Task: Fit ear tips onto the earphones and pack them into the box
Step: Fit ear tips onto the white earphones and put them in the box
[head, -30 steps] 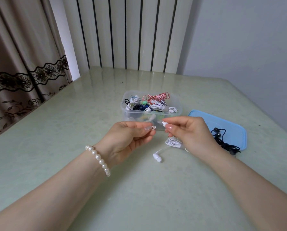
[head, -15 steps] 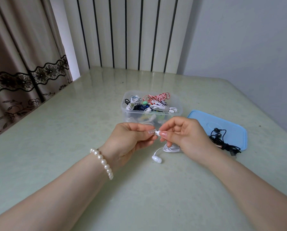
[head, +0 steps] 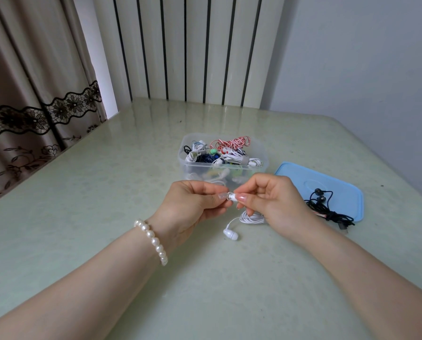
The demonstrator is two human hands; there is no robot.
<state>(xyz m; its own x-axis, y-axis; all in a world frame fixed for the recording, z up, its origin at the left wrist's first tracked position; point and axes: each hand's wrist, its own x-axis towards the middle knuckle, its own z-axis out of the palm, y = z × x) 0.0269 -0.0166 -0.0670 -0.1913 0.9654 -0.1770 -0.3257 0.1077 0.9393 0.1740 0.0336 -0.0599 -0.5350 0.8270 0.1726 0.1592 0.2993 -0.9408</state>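
Box [head: 223, 165] of earphones beyond hands; black earphones [head: 327, 207] on blue lid [head: 300, 177]

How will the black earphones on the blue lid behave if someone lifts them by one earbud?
The black earphones look floppy: the thin cord would probably trail and dangle. The bundled part may stay together, as it appears wrapped. They seem light, so the blue lid should hardly move.

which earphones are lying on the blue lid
The black earphones, bundled on the blue lid to the right. The white pair is in the hands' work, and the coloured ones sit in the clear box.
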